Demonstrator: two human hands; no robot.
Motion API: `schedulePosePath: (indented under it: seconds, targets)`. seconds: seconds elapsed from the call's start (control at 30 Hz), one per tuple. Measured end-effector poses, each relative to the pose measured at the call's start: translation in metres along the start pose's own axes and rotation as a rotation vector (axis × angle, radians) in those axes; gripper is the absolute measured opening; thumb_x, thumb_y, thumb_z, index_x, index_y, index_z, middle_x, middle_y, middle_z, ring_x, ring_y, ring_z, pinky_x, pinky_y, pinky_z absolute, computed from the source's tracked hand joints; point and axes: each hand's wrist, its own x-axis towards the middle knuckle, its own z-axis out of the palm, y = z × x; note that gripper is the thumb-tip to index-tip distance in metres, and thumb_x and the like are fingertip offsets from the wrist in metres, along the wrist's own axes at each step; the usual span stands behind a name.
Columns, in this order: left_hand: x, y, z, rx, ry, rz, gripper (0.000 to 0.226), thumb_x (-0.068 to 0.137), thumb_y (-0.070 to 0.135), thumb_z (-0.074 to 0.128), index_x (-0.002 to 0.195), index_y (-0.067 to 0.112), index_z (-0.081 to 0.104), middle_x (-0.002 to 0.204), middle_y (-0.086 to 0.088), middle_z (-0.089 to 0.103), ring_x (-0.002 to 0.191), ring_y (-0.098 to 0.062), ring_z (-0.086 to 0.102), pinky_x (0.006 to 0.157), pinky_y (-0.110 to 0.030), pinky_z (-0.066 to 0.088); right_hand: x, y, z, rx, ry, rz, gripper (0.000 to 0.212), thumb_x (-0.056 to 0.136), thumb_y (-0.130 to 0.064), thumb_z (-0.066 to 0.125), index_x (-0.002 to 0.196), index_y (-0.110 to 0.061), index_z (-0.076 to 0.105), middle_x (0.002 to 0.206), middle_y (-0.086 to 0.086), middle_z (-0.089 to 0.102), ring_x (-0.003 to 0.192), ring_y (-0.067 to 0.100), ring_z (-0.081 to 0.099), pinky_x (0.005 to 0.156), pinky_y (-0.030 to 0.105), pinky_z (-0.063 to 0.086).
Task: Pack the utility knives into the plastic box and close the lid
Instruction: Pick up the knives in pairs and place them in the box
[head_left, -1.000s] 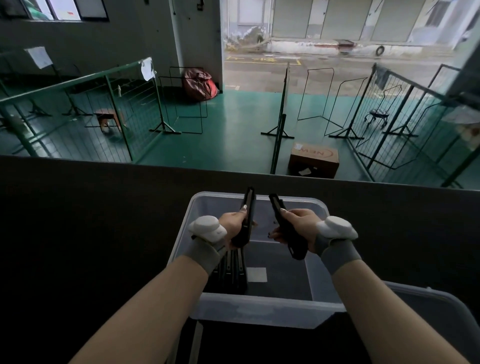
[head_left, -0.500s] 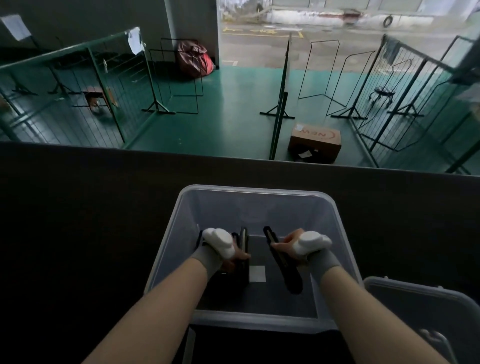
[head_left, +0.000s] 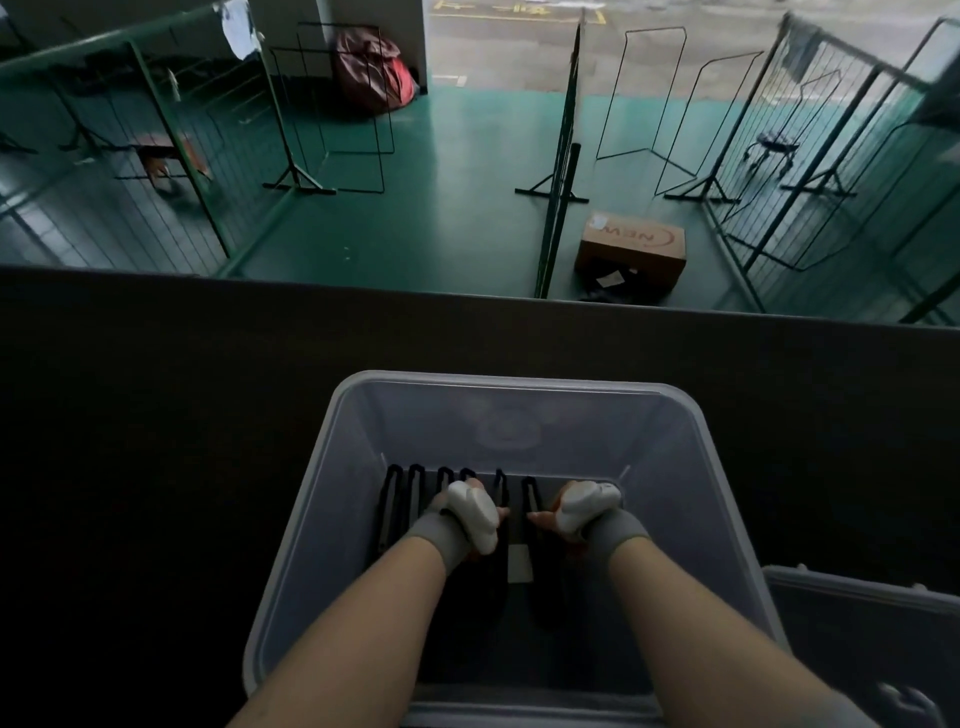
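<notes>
Both hands low inside the plastic box (head_left: 717, 499), each setting a utility knife on edge

Left hand (head_left: 470, 514) closed around one knife (head_left: 500, 486) at the right end of the standing row (head_left: 405, 499); right hand (head_left: 576, 512) closed on a separate knife (head_left: 531, 501) just right of it. Risk on release: thin upright knives tipping sideways, toppling the row, or fingers snagging a neighbour on withdrawal. Lid (head_left: 862, 623) at near right, not yet fitted
</notes>
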Motion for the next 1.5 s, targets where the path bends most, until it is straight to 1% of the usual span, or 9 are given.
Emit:
schedulePosePath:
  seconds: [0.07, 0.2, 0.3, 0.43, 0.57, 0.77, 0.93, 1.2, 1.5]
  targets:
    - [0.007, -0.003, -0.002, 0.081, -0.004, -0.004, 0.045, 0.097, 0.041, 0.044, 0.121, 0.005, 0.055, 0.123, -0.014, 0.059, 0.125, -0.028, 0.053, 0.093, -0.030, 0.042, 0.009, -0.001, 0.004, -0.028, -0.017, 0.001, 0.050, 0.101, -0.041, 0.024, 0.147, -0.020, 0.032, 0.155, 0.005, 0.030, 0.142, 0.023, 0.029, 0.114, 0.030, 0.023]
    - [0.015, -0.013, -0.006, 0.096, -0.039, -0.004, 0.035, 0.098, 0.030, 0.045, 0.111, 0.005, 0.065, 0.120, -0.011, 0.063, 0.109, -0.023, 0.060, 0.077, -0.024, 0.037, 0.015, -0.004, 0.009, -0.109, -0.044, -0.016, 0.056, 0.101, -0.026, 0.027, 0.152, -0.034, 0.003, 0.158, 0.012, 0.014, 0.146, 0.030, 0.018, 0.116, 0.038, 0.019]
    - [0.020, -0.020, -0.004, 0.060, 0.009, -0.012, 0.038, 0.095, 0.033, 0.050, 0.064, 0.011, 0.050, 0.079, -0.003, 0.057, 0.074, -0.016, 0.057, 0.072, -0.023, 0.036, 0.018, -0.006, 0.008, -0.125, -0.003, -0.044, 0.056, 0.101, -0.030, 0.030, 0.152, -0.031, 0.008, 0.156, 0.012, 0.020, 0.143, 0.029, 0.024, 0.115, 0.033, 0.022]
    - [0.019, -0.019, -0.006, 0.035, 0.005, 0.031, 0.027, 0.098, 0.028, 0.044, 0.097, 0.008, 0.062, 0.113, -0.010, 0.062, 0.113, -0.024, 0.058, 0.074, -0.022, 0.034, 0.017, -0.007, 0.002, -0.089, -0.064, -0.048, 0.070, 0.093, -0.022, 0.048, 0.153, -0.025, 0.011, 0.156, 0.007, 0.021, 0.143, 0.027, 0.024, 0.111, 0.035, 0.031]
    - [0.004, -0.020, -0.013, -0.089, 0.043, 0.039, 0.044, 0.098, 0.031, 0.043, 0.123, -0.002, 0.058, 0.104, -0.010, 0.060, 0.090, -0.018, 0.051, 0.077, -0.027, 0.037, 0.009, -0.001, 0.002, 0.225, 0.095, -0.032, 0.045, 0.097, -0.025, 0.042, 0.141, -0.016, 0.042, 0.145, 0.008, 0.045, 0.134, 0.026, 0.044, 0.107, 0.031, 0.037]
    - [-0.055, -0.010, -0.037, -0.205, 0.188, 0.097, 0.057, 0.099, 0.042, 0.035, 0.121, -0.005, 0.058, 0.122, -0.024, 0.063, 0.113, -0.034, 0.062, 0.089, -0.036, 0.049, -0.028, 0.001, -0.008, 0.672, 0.291, -0.044, 0.046, 0.096, -0.034, 0.046, 0.115, 0.005, 0.062, 0.117, 0.026, 0.065, 0.106, 0.038, 0.064, 0.056, 0.025, 0.041]
    - [-0.106, -0.010, -0.057, -0.256, 0.205, 0.186, 0.059, 0.101, 0.041, 0.029, 0.102, -0.005, 0.065, 0.113, -0.025, 0.067, 0.106, -0.037, 0.065, 0.085, -0.032, 0.048, -0.069, 0.002, -0.020, 0.670, 0.423, -0.120, 0.041, 0.097, -0.037, 0.043, 0.061, -0.017, 0.046, 0.103, 0.024, 0.069, 0.055, 0.017, 0.050, 0.055, 0.023, 0.042]
    - [-0.204, -0.033, -0.050, -0.413, 0.347, 0.310, 0.061, 0.102, 0.039, 0.026, 0.056, 0.010, 0.052, 0.068, -0.017, 0.063, 0.072, -0.026, 0.059, 0.079, -0.033, 0.048, -0.152, -0.014, 0.000, 0.831, 0.416, -0.315, 0.049, 0.098, -0.040, 0.038, 0.065, -0.010, 0.056, 0.056, 0.008, 0.062, 0.042, 0.017, 0.059, 0.046, 0.022, 0.046]
    - [-0.253, -0.073, -0.035, -0.460, 0.637, 0.495, 0.050, 0.100, 0.040, 0.034, 0.060, 0.016, 0.053, 0.058, -0.001, 0.058, 0.048, -0.011, 0.053, 0.047, -0.015, 0.042, -0.187, -0.043, 0.030, 0.947, 0.618, -0.510, 0.045, 0.097, -0.036, 0.046, 0.060, -0.012, 0.055, 0.033, -0.004, 0.055, 0.026, 0.004, 0.050, 0.036, 0.016, 0.043]
